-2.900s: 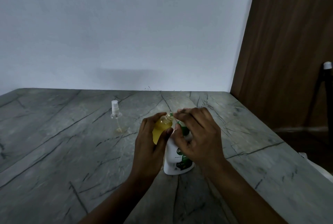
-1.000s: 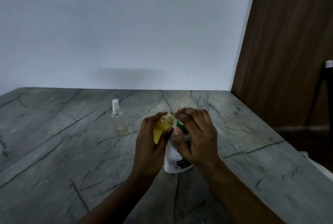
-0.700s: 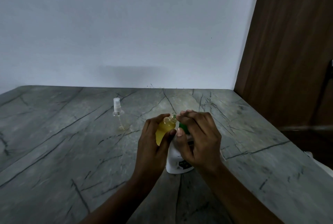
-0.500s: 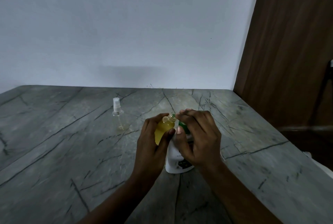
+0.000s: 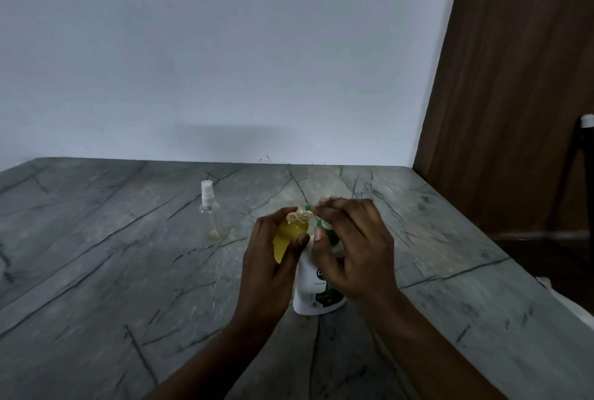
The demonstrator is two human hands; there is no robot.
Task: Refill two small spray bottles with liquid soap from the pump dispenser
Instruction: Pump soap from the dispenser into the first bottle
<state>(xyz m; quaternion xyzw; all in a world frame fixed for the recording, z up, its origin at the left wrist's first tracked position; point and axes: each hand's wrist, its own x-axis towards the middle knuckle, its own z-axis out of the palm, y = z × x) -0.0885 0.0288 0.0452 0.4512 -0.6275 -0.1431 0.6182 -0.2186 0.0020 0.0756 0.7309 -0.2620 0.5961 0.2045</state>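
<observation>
Head view. A: Nearest, left hand (image 5: 273, 266) clamps the uncapped yellow bottle (image 5: 289, 237), mouth tilted to the nozzle to catch soap. And the right?

B: Right hand (image 5: 352, 250) is curled over the pump dispenser (image 5: 316, 290) (base on the surface (image 5: 96, 271)), likely pressing. Farther left, the second spray bottle (image 5: 209, 218) stands capped.

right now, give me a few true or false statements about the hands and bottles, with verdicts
1. The left hand holds a small bottle of yellow liquid. True.
2. That bottle has its spray cap on. False: its neck is open and sits beside the pump's spout.
3. The right hand lies flat on the counter. False: its fingers curl over the top of the pump dispenser.
4. The other spray bottle stands capped on the counter, left of both hands, untouched. True.
</observation>
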